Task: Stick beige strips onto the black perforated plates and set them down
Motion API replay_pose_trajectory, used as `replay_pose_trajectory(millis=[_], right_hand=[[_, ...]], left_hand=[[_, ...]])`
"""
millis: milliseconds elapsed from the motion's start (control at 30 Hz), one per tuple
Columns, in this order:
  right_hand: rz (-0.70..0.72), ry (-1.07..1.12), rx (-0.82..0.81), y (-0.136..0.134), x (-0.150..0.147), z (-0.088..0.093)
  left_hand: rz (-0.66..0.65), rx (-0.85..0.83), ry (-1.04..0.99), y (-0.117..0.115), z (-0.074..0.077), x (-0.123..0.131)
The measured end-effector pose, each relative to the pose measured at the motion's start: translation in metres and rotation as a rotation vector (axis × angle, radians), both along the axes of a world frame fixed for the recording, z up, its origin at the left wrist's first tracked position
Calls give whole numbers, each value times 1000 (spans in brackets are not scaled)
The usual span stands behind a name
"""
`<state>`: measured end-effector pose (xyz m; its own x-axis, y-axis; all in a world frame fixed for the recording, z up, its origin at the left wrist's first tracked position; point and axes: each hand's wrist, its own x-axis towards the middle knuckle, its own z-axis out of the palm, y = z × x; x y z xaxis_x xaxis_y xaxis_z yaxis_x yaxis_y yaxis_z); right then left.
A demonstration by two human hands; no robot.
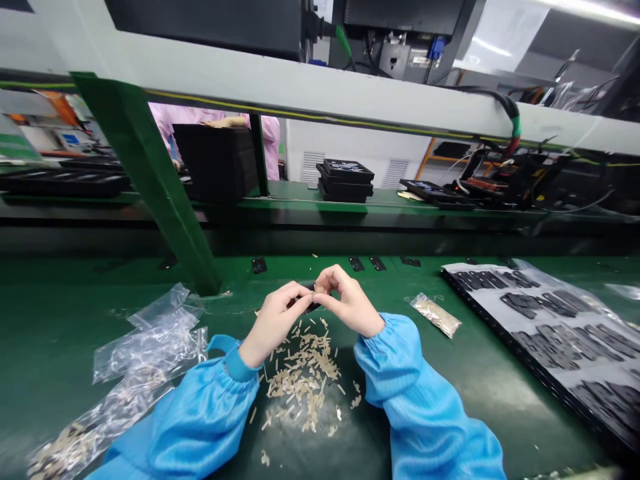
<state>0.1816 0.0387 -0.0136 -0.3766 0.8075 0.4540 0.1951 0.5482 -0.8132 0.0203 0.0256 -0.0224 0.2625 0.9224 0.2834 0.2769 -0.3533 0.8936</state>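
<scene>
Both hands meet over the middle of the green bench. My left hand [281,311] is closed on a small black part [311,307], mostly hidden behind the fingers. Thumb and forefinger of my right hand [345,299] pinch at the same spot, where a small tan piece [319,289] shows at the fingertips. Just below the hands spreads a loose heap of small tan strips [303,377]. Blue sleeves cover both forearms.
Clear plastic bags [150,353] with tan pieces lie at left, a small filled bag [435,315] at right. A large tray [545,320] holds rows of black parts. A green post [150,187] rises at left. Behind stand stacked black trays [345,180] and a person in pink [270,143].
</scene>
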Motion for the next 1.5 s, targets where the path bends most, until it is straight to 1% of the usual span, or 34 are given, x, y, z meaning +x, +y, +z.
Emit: replay_pose_trajectory(millis=[133, 267, 400, 600, 800, 867, 900, 1033, 1133, 1300, 1500], right_hand=[[-29, -74, 35, -2, 1, 3], [9, -113, 29, -2, 2, 4], [22, -95, 9, -2, 2, 4], [0, -104, 20, -5, 2, 7], [-27, -161, 73, -7, 2, 8], [-76, -194, 125, -8, 0, 6], [-120, -220, 175, -9, -1, 6], [-332, -421, 473, -14, -9, 1], [-422, -576, 603, -18, -14, -1], [-491, -671, 698, -21, -19, -2], [-494, -673, 711, -22, -21, -5]], left_hand=[[-76, 77, 134, 3, 2, -4], [-95, 89, 167, 4, 4, -7], [-112, 112, 207, 1, 8, -8], [-106, 174, 261, -3, 10, -7], [-72, 165, 278, -2, 9, -5], [-46, 158, 262, -2, 7, -4], [-22, 152, 243, -2, 6, -4], [107, 135, 153, -4, 2, -2], [140, 166, 147, -6, 3, -1], [142, 236, 216, -10, 6, 0], [174, 288, 274, -12, 4, 0]])
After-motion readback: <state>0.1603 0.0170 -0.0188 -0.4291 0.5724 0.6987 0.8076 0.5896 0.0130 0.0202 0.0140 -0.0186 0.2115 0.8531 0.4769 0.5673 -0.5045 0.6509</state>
